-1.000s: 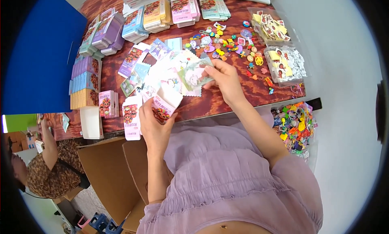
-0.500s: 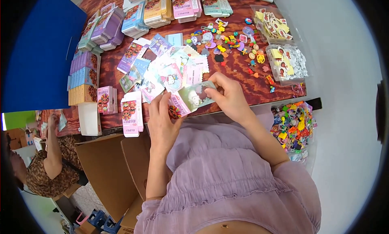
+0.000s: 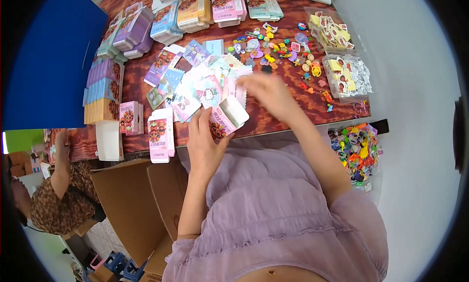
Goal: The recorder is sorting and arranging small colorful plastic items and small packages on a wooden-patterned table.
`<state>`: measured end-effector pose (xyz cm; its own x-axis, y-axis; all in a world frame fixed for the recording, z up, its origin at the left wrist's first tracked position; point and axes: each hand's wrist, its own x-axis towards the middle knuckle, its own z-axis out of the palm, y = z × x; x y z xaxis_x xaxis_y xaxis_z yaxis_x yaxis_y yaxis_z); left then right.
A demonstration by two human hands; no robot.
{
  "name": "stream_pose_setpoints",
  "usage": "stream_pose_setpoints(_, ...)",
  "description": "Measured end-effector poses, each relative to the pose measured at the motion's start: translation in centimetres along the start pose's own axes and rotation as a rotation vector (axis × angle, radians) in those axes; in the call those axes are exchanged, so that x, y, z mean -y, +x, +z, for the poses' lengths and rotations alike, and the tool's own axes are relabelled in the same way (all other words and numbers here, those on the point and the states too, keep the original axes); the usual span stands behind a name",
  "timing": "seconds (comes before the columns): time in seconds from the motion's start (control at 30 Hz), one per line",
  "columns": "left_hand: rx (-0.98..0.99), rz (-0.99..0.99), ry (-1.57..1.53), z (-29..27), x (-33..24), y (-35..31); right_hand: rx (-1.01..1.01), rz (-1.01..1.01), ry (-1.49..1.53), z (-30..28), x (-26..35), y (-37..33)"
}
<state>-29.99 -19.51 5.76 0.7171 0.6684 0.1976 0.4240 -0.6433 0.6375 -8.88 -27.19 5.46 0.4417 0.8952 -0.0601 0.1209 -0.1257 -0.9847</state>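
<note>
My left hand (image 3: 203,147) is closed around a small pink printed box (image 3: 225,124) at the table's front edge. Its white flap stands up and the open end faces right. Above and to the right of the box, my right hand (image 3: 269,95) is smeared by motion; its fingers and anything in them cannot be made out. Beyond both hands lies a loose heap of cartoon cards and scalloped paper pieces (image 3: 209,92). A flat pink carton (image 3: 160,135) rests left of my left hand, partly over the table edge.
Small colourful trinkets (image 3: 281,52) are scattered at the right, beside clear bags of stickers (image 3: 348,75). Stacked cartons (image 3: 195,10) line the back and left. A bag of bright charms (image 3: 356,152) sits below the right edge. A cardboard box (image 3: 122,199) stands below; another person (image 3: 61,194) works at left.
The green picture card that was at the box's mouth in my right hand no longer shows there. My right hand has moved away, up and slightly left. The box's open end is now exposed.
</note>
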Motion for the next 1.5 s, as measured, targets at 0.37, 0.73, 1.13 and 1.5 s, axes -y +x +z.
stream_pose_setpoints(0.37,0.129,-0.013,-0.014,0.6,-0.5,0.5,-0.489,-0.255,-0.940,-3.6,-5.5,7.9)
stream_pose_setpoints(0.73,0.117,-0.006,-0.011,0.4,-0.6,0.9,-0.223,-0.098,-0.629,-4.9,-5.2,7.4)
stream_pose_setpoints(1.13,0.170,0.068,0.012,2.8,-3.1,3.0,-0.152,-0.053,-0.268,-2.4,0.3,-2.8)
stream_pose_setpoints(1.5,0.075,0.113,0.033,5.6,-3.6,2.4,-0.214,-0.244,-0.542,-1.4,1.0,-4.9)
